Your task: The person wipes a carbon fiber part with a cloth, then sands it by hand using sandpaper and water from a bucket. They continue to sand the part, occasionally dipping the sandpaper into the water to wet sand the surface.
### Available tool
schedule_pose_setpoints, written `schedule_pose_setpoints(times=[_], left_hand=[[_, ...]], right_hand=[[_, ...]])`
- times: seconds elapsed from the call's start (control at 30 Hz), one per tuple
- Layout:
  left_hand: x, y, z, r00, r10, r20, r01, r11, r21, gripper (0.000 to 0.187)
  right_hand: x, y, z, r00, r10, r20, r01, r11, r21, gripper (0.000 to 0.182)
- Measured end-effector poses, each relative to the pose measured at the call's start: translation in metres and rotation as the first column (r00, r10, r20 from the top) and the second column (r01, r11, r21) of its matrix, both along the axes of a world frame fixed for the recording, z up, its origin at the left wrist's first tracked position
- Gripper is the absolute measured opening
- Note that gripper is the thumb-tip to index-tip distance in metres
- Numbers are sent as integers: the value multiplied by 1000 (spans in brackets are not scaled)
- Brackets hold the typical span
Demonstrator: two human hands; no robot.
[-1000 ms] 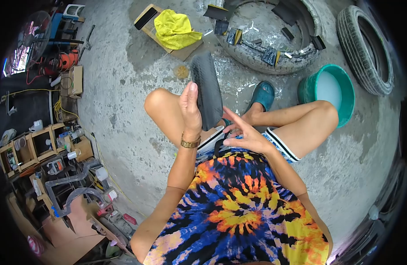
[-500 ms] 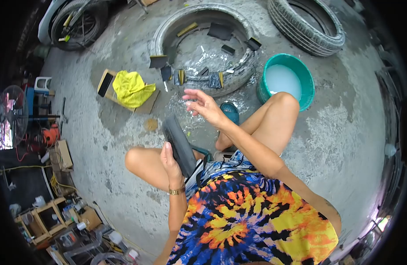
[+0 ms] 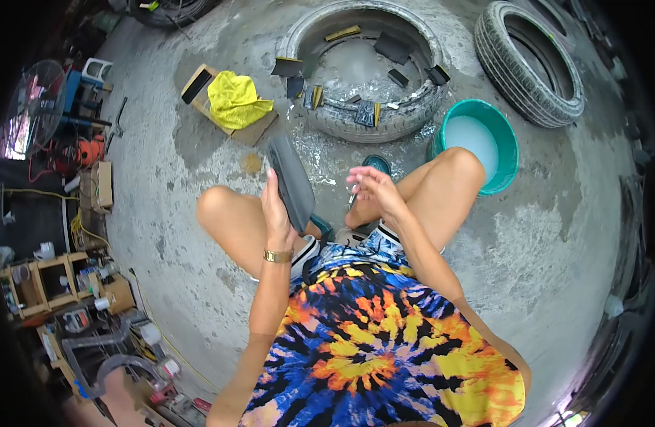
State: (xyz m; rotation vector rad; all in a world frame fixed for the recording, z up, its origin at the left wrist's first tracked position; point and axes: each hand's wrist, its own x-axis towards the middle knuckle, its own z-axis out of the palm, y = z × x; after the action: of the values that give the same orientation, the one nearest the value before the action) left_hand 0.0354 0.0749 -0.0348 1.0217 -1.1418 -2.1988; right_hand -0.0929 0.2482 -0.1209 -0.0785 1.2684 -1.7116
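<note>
My left hand (image 3: 276, 208) grips the lower part of a long, flat dark grey slab (image 3: 292, 181) with rounded edges, held up on its edge above my bent leg. To the right of the slab, my right hand (image 3: 376, 188) hovers with its fingers loosely bent and apart, touching nothing that I can make out. Beyond both hands a tire (image 3: 363, 132) lies flat on the wet floor. Several small black pieces, some with yellow sides, rest on it and inside its ring, among them a black-and-yellow block (image 3: 367, 114).
A teal bucket (image 3: 511, 160) of cloudy liquid stands beside my right knee. Behind it leans another tire (image 3: 530, 71). A yellow cloth (image 3: 236, 99) lies on a wooden board (image 3: 255, 126). Along the left are a fan (image 3: 41, 107), a wooden rack (image 3: 46, 288) and assorted tools.
My right hand has drawn back toward my body, its fingers more bent. The slab stays in my left hand, now more upright. The view has shifted, so the floor items appear higher and farther right.
</note>
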Motion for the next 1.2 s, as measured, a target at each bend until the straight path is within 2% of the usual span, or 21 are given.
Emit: schedule_pose_setpoints(times=[0.07,0.2,0.23,0.3,0.33,0.4,0.53,0.63,0.7,0.73,0.8,0.87,0.93,1.0,1.07,1.1,1.17,1.2], left_hand=[[-4,0,5,996,-32,-79,29,999,-34,44],[-14,4,18,990,-31,-134,31,1000,-1,40],[-18,8,26,989,9,-146,-6,1000,25,40],[-19,13,30,986,49,-157,-41,998,53,40],[-16,12,29,985,31,-168,-24,999,43,39],[-11,6,27,983,30,-180,-26,999,28,39],[-20,-7,30,985,39,-168,-38,999,8,39],[-42,-28,40,968,78,-239,-64,996,66,37],[-59,-41,51,957,107,-270,-133,988,-80,33],[-64,-48,56,956,108,-271,-133,988,-73,33],[-74,-60,62,934,78,-350,-126,985,-116,30],[-79,-67,67,931,106,-349,-149,984,-97,30],[-83,-73,62,929,135,-345,-170,982,-76,30],[-87,-70,53,919,293,-263,-291,956,47,30],[-91,-64,46,918,322,-232,-320,946,47,30],[-91,-65,30,923,308,-230,-304,951,52,31],[-91,-66,3,931,330,-154,-328,944,38,33],[-92,-67,4,930,309,-199,-303,951,60,35]], right_hand=[[-23,-12,-2,1000,-3,6,3,1000,-11,24],[-84,-54,-36,974,-211,-80,219,970,104,24],[-98,-64,-51,973,-216,-80,224,969,102,24],[-114,-75,-64,909,-280,-308,353,910,217,23],[-116,-76,-64,910,-276,-311,349,913,212,23],[-119,-76,-64,914,-196,-356,305,910,282,21],[-117,-75,-64,861,-161,-482,297,929,221,18],[-120,-81,-60,855,-116,-505,266,934,237,18],[-126,-88,-54,841,-6,-542,181,946,270,18],[-131,-94,-51,839,-3,-543,181,944,276,18],[-139,-108,-46,761,28,-648,175,953,247,21],[-150,-122,-41,728,87,-680,183,932,314,22],[-161,-141,-33,616,107,-780,220,928,301,23],[-172,-158,-35,584,164,-795,221,910,350,26],[-187,-177,-44,498,194,-845,253,900,355,30],[-192,-188,-46,509,230,-830,244,886,395,40],[-193,-212,-49,490,302,-818,246,852,462,46],[-192,-223,-52,465,353,-812,272,816,510,52]])
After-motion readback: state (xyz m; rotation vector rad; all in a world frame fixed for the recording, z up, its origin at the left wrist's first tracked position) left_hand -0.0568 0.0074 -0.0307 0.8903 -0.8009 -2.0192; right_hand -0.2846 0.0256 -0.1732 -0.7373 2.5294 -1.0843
